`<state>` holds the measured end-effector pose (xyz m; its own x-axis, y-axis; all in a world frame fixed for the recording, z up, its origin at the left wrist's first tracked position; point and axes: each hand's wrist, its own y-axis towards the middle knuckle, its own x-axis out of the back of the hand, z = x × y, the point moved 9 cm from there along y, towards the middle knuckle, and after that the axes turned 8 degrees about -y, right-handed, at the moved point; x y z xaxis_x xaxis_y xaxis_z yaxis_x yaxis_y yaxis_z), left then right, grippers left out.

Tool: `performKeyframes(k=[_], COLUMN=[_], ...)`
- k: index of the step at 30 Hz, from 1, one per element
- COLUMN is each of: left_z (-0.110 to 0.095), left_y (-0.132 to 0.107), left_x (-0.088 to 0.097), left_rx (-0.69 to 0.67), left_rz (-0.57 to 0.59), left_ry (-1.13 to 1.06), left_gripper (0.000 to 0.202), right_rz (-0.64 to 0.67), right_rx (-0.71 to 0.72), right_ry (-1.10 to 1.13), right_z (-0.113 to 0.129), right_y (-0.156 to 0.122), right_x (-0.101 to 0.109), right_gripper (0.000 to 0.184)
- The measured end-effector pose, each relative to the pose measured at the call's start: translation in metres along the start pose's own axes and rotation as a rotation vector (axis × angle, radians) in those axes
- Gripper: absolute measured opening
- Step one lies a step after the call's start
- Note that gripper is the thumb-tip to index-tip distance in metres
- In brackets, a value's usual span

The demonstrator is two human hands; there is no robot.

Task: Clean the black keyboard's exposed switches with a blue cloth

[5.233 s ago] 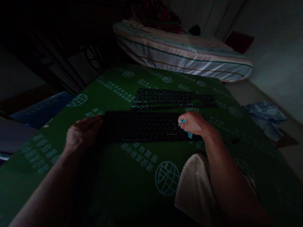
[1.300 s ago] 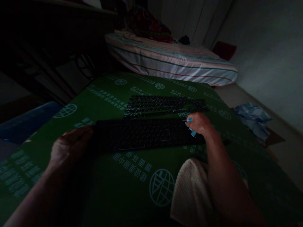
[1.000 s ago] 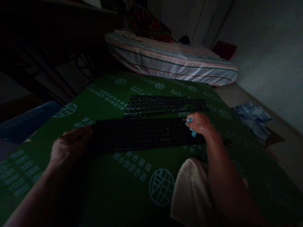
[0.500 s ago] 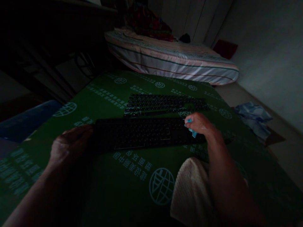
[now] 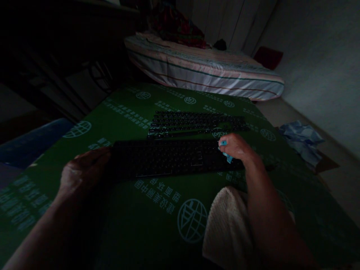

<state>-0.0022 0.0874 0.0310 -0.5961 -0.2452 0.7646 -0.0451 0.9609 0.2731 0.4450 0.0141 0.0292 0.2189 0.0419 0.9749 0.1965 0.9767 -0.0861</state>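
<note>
Barely shifted, left hand grips flat black keyboard; right hand pinches blue tool.

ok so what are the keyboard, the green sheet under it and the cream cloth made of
The keyboard looks like matte black plastic, with moulded rows of keys. The green sheet is probably thin plastic or coated fabric, given its printed white logos and faint sheen; the dim light leaves it open. The cream cloth seems terry towelling, judging by its nubby surface.
</note>
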Motion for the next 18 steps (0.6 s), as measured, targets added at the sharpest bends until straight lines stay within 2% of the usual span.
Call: performKeyframes(k=[2, 4, 11, 18], left_z=[0.007, 0.008, 0.009, 0.01], left_y=[-0.001, -0.002, -0.002, 0.001], left_x=[-0.004, -0.005, -0.005, -0.007], left_rx=[0.116, 0.156, 0.186, 0.12], left_rz=[0.049, 0.062, 0.066, 0.072], left_ry=[-0.068, -0.101, -0.129, -0.133], left_gripper=[0.051, 0.053, 0.053, 0.051], right_rz=[-0.011, -0.016, 0.008, -0.015], right_rx=[-0.012, -0.027, -0.033, -0.085], right_ry=[-0.029, -0.064, 0.007, -0.073], right_z=[-0.001, -0.004, -0.003, -0.012], right_y=[0.001, 0.002, 0.0, -0.001], right_x=[0.0, 0.001, 0.001, 0.004], right_gripper=[0.011, 0.01, 0.01, 0.01])
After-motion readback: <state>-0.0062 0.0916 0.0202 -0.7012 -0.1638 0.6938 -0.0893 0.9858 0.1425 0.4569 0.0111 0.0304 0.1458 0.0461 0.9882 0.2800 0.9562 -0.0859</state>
